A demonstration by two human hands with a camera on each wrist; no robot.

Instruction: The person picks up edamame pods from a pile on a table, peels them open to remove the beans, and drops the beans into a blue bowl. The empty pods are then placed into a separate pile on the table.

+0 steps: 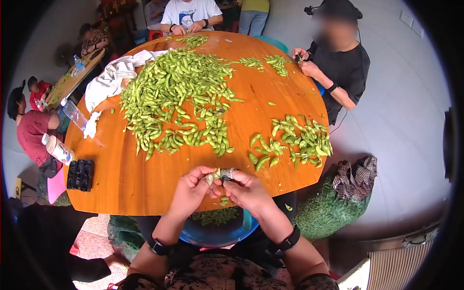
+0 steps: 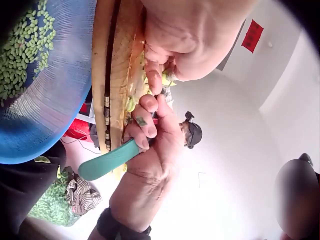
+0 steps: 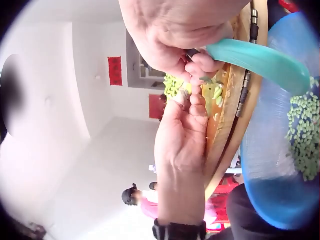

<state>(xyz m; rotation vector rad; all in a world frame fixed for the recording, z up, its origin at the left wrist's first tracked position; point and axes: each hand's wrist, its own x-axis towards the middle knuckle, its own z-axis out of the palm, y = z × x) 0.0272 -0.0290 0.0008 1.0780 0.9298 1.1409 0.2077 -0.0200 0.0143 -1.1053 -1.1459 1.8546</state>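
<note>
Both hands meet over the table's near edge. The left hand (image 1: 189,189) pinches a green pod (image 1: 213,177) between thumb and fingers. Against it is the right hand (image 1: 250,194), its fingers curled round a tool whose teal handle (image 2: 107,162) sticks out below the palm; the same handle (image 3: 262,60) shows in the right wrist view. The fingers hide the tool's working end. Under the hands, a blue basin (image 2: 70,95) holds loose shelled beans (image 2: 25,55). A large heap of pods (image 1: 169,82) lies farther back on the table.
A smaller pod pile (image 1: 309,140) sits at the right of the round table (image 1: 261,92). A black tray (image 1: 80,175), a white bottle (image 1: 58,149) and a cloth (image 1: 108,79) are at the left. Mesh sack (image 1: 328,208) stands right. Other people sit around.
</note>
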